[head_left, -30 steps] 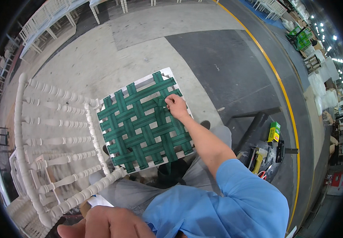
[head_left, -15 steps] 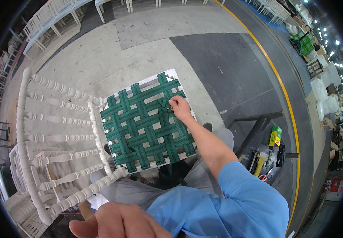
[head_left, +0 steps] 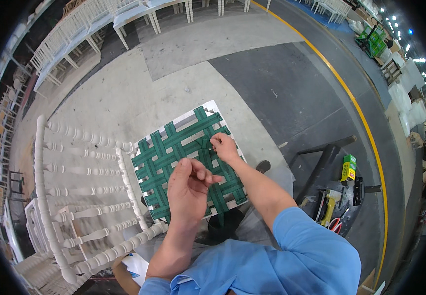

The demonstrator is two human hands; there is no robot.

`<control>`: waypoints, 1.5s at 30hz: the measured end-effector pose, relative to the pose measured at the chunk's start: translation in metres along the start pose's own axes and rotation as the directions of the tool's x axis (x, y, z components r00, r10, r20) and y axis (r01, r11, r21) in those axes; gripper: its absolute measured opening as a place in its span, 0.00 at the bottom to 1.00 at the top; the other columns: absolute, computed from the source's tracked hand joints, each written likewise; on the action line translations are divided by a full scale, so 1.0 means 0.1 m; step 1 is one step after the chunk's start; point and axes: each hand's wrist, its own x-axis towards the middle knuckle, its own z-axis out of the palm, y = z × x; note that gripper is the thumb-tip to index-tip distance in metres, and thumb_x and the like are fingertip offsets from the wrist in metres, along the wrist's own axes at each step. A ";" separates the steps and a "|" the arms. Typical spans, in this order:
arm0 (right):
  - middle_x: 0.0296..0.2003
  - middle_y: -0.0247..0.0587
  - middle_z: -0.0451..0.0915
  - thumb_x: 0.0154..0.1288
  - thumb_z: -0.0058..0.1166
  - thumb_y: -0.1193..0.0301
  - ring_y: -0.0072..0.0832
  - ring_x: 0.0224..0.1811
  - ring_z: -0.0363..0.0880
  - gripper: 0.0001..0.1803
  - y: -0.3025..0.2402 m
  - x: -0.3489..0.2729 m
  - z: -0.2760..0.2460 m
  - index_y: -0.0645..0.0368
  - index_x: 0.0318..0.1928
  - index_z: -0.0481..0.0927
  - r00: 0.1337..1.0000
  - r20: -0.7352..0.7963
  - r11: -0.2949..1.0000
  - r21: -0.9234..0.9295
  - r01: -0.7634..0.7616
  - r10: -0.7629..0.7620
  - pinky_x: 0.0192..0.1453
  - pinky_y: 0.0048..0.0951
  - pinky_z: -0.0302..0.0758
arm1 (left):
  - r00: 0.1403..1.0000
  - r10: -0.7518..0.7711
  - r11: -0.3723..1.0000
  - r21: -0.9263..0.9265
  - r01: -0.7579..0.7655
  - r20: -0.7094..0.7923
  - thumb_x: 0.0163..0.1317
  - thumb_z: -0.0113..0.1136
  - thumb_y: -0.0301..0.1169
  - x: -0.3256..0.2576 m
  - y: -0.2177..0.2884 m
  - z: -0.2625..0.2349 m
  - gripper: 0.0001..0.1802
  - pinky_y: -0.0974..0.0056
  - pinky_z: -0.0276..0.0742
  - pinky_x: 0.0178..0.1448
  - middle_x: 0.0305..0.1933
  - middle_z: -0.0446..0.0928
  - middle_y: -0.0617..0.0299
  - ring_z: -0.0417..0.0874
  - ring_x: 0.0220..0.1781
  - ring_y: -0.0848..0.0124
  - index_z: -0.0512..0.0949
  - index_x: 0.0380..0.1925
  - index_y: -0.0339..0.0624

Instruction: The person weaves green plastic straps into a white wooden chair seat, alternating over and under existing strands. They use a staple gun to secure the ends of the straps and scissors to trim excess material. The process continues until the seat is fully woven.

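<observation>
A white chair (head_left: pixel 75 172) lies in front of me, its seat frame (head_left: pixel 209 105) woven with green webbing (head_left: pixel 166 152). My right hand (head_left: pixel 224 147) rests on the weave near the seat's right edge and pinches a green strap between thumb and fingers. Raised above the near half of the seat, my left hand (head_left: pixel 188 184) has its fingers curled together against the thumb; nothing shows in it, and it hides part of the weave. Both arms are bare below blue sleeves (head_left: pixel 311 250).
A black metal stand (head_left: pixel 321 160) lies on the floor to the right, with a green-yellow box (head_left: pixel 349 167), a yellow tool (head_left: pixel 328 206) and red-handled scissors (head_left: pixel 336 225). Rows of white chairs (head_left: pixel 75 29) stand at the far left. A yellow floor line (head_left: pixel 355 105) curves along the right.
My left hand has come up from the lower edge to over the seat. My right hand has stayed on the strap at the seat's right edge.
</observation>
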 end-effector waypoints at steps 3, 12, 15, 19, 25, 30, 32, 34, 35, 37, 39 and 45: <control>0.33 0.43 0.85 0.69 0.61 0.67 0.36 0.33 0.84 0.09 0.07 0.02 -0.06 0.61 0.41 0.83 0.997 -0.049 0.998 -0.018 0.053 -0.053 0.41 0.37 0.79 | 0.993 0.113 0.938 0.334 -0.094 -0.037 0.79 0.54 0.33 0.30 -0.21 -0.36 0.10 0.61 0.83 0.41 0.33 0.74 0.64 0.77 0.33 0.73 0.78 0.49 0.39; 0.38 0.49 0.86 0.67 0.62 0.65 0.51 0.44 0.85 0.09 -0.23 -0.08 0.10 0.56 0.42 0.82 0.996 0.068 0.998 0.014 0.059 -0.060 0.47 0.47 0.79 | 0.940 -0.017 0.646 0.714 0.271 -0.341 0.71 0.54 0.21 1.12 -0.77 -1.37 0.32 0.68 0.80 0.40 0.47 0.78 0.58 0.83 0.36 0.72 0.63 0.75 0.46; 0.38 0.49 0.86 0.65 0.63 0.67 0.47 0.44 0.85 0.09 -0.27 -0.08 0.14 0.57 0.42 0.82 0.998 0.058 0.989 0.149 0.005 -0.014 0.47 0.45 0.80 | 0.956 -0.014 0.670 0.707 0.226 -0.293 0.67 0.47 0.15 1.27 -0.81 -1.53 0.35 0.68 0.80 0.39 0.46 0.79 0.58 0.83 0.36 0.72 0.63 0.75 0.47; 0.30 0.35 0.82 0.65 0.65 0.72 0.22 0.29 0.79 0.08 -0.21 0.07 0.06 0.61 0.41 0.82 0.996 0.070 0.963 0.267 0.026 -0.047 0.34 0.30 0.77 | 0.982 0.045 0.611 0.783 0.119 -0.184 0.67 0.47 0.14 1.47 -0.88 -1.56 0.31 0.66 0.82 0.38 0.44 0.80 0.58 0.84 0.36 0.71 0.71 0.71 0.43; 0.28 0.33 0.81 0.68 0.62 0.75 0.20 0.25 0.77 0.06 -0.55 0.26 0.09 0.64 0.42 0.82 0.904 0.402 0.843 0.429 -0.324 0.144 0.30 0.27 0.76 | 0.956 0.270 0.534 0.844 -0.054 -0.111 0.65 0.59 0.18 1.53 -0.82 -1.71 0.17 0.69 0.79 0.36 0.36 0.83 0.63 0.81 0.32 0.77 0.83 0.54 0.38; 0.29 0.36 0.82 0.68 0.62 0.71 0.25 0.30 0.80 0.10 -0.56 0.41 0.00 0.65 0.45 0.85 0.948 0.310 0.974 0.228 0.008 -0.080 0.37 0.30 0.78 | 0.943 0.309 0.498 0.866 -0.047 -0.126 0.66 0.69 0.30 1.70 -0.71 -1.61 0.13 0.69 0.76 0.30 0.31 0.80 0.64 0.78 0.27 0.78 0.84 0.46 0.31; 0.33 0.39 0.84 0.68 0.62 0.71 0.28 0.35 0.82 0.10 -0.60 0.43 0.02 0.65 0.45 0.85 0.949 0.257 0.980 0.130 0.152 -0.181 0.41 0.30 0.78 | 0.959 0.249 0.502 0.865 -0.008 -0.135 0.67 0.68 0.30 1.75 -0.63 -1.61 0.12 0.68 0.76 0.30 0.31 0.80 0.65 0.78 0.26 0.77 0.84 0.44 0.33; 0.39 0.43 0.85 0.68 0.63 0.71 0.34 0.40 0.83 0.10 -0.66 0.43 0.07 0.64 0.45 0.85 0.951 0.240 0.981 0.043 0.188 -0.193 0.45 0.33 0.78 | 0.963 0.187 0.600 0.799 0.045 -0.195 0.68 0.67 0.31 1.76 -0.57 -1.63 0.10 0.68 0.76 0.30 0.31 0.80 0.65 0.78 0.26 0.77 0.84 0.43 0.35; 0.38 0.44 0.85 0.68 0.63 0.72 0.35 0.40 0.83 0.10 -0.67 0.45 0.08 0.64 0.45 0.85 0.952 0.223 0.978 0.045 0.202 -0.207 0.45 0.33 0.78 | 0.961 0.144 0.689 0.721 0.074 -0.237 0.69 0.67 0.31 1.77 -0.56 -1.60 0.09 0.68 0.77 0.29 0.31 0.79 0.66 0.77 0.26 0.77 0.84 0.42 0.36; 0.38 0.45 0.84 0.67 0.63 0.73 0.37 0.39 0.84 0.09 -0.68 0.47 0.07 0.63 0.45 0.84 0.953 0.189 0.972 0.048 0.230 -0.235 0.44 0.35 0.78 | 0.959 0.078 0.788 0.606 0.108 -0.272 0.70 0.66 0.33 1.81 -0.55 -1.53 0.09 0.67 0.77 0.29 0.30 0.79 0.67 0.77 0.25 0.77 0.84 0.40 0.38; 0.38 0.45 0.84 0.67 0.62 0.74 0.39 0.39 0.84 0.08 -0.78 0.39 0.12 0.62 0.45 0.84 0.954 0.152 0.965 0.098 0.244 -0.257 0.44 0.36 0.79 | 0.952 0.062 0.825 0.553 0.121 -0.301 0.71 0.66 0.34 1.79 -0.49 -1.55 0.09 0.67 0.77 0.29 0.30 0.79 0.68 0.77 0.26 0.77 0.83 0.38 0.39; 0.38 0.45 0.83 0.66 0.62 0.76 0.45 0.40 0.83 0.06 -0.82 0.42 0.09 0.59 0.43 0.83 0.891 0.182 0.900 -0.061 0.432 -0.415 0.43 0.40 0.79 | 0.953 0.014 0.815 0.555 0.165 -0.302 0.72 0.65 0.35 1.79 -0.43 -1.53 0.09 0.67 0.78 0.31 0.29 0.78 0.69 0.77 0.27 0.78 0.84 0.38 0.40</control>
